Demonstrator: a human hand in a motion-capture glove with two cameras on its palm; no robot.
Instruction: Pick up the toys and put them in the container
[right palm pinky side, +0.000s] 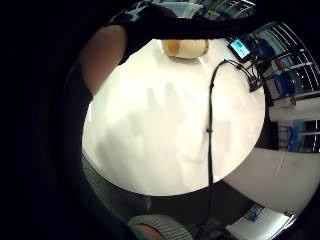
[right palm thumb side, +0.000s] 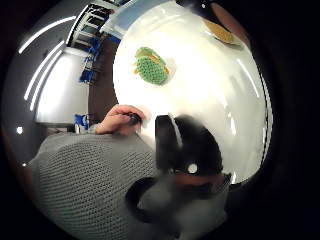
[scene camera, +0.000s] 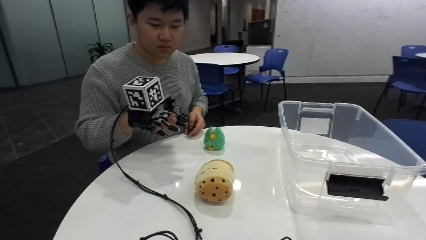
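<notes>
Two toys sit on the white round table (scene camera: 266, 150), neither in the container (scene camera: 346, 160) yet. The gloved right hand (scene camera: 156, 120) hangs above the table edge near the person's chest, fingers loosely spread, holding nothing. The bare left hand (scene camera: 196, 122) rests at the table edge just beside it.

The green toy (scene camera: 213, 139) stands upright closest to the hand; the tan toy (scene camera: 214, 181) lies on its side further toward the camera, between the green one and the table's near edge. The container stands well apart on the far side of both toys.

Step in hand, judged: reach for the first toy, likely the green one. Best to come down from above, curl fingers round its body, lift straight, carry over the container's rim and let go inside. The black cable (scene camera: 143, 187) trails across the table near the tan toy and could snag.

Green toy looks knitted, small, rounded-cone shape with orange bits. Tan toy is plump, cylindrical, soft-looking, end face dotted with dark spots. Container is clear rigid plastic, rectangular, tall walls, dark label on the front.
</notes>
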